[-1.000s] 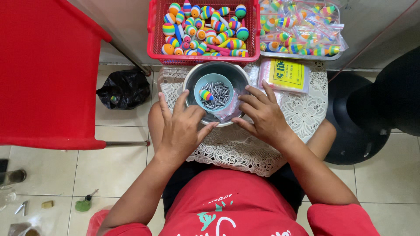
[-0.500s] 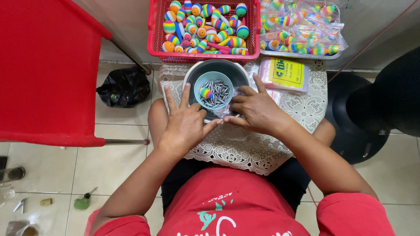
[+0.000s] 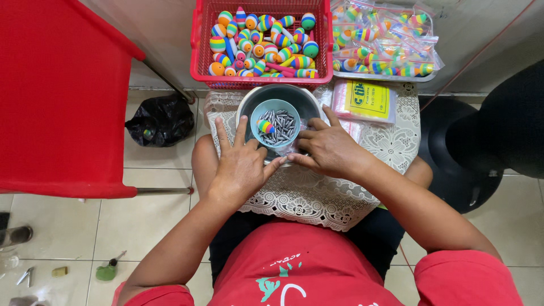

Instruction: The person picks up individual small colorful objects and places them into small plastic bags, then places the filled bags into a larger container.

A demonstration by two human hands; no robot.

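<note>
- Since the earlier frame, both hands have drawn closer together at the near rim of the metal bowl [image 3: 249, 105]; bowls and basket have stayed put.
- Left hand [image 3: 241, 164] lies palm down on the lace cloth [image 3: 317, 195], fingers spread, fingertips pointing at the bowl, thumb angled toward the other hand.
- Right hand [image 3: 328, 148] rests beside it, fingers curled and pressed together on a thin clear plastic bag [image 3: 292, 148] at the bowl's edge; whether it truly pinches the bag cannot be told.
- Small blue bowl [image 3: 256, 112] sits inside the metal bowl, holding grey metal weights [image 3: 280, 127] and one striped float [image 3: 264, 126].
- Red basket [image 3: 199, 54] stands beyond the bowls, full of rainbow-striped floats.
- Tray [image 3: 385, 77] to the right of the basket carries clear bags of the same striped floats.
- Flat pack of clear bags with a yellow label [image 3: 365, 97] lies on the cloth, just right of the metal bowl.
- Black plastic bag [image 3: 161, 119] sits on the tiled floor to the left, under a red chair [image 3: 56, 96].
</note>
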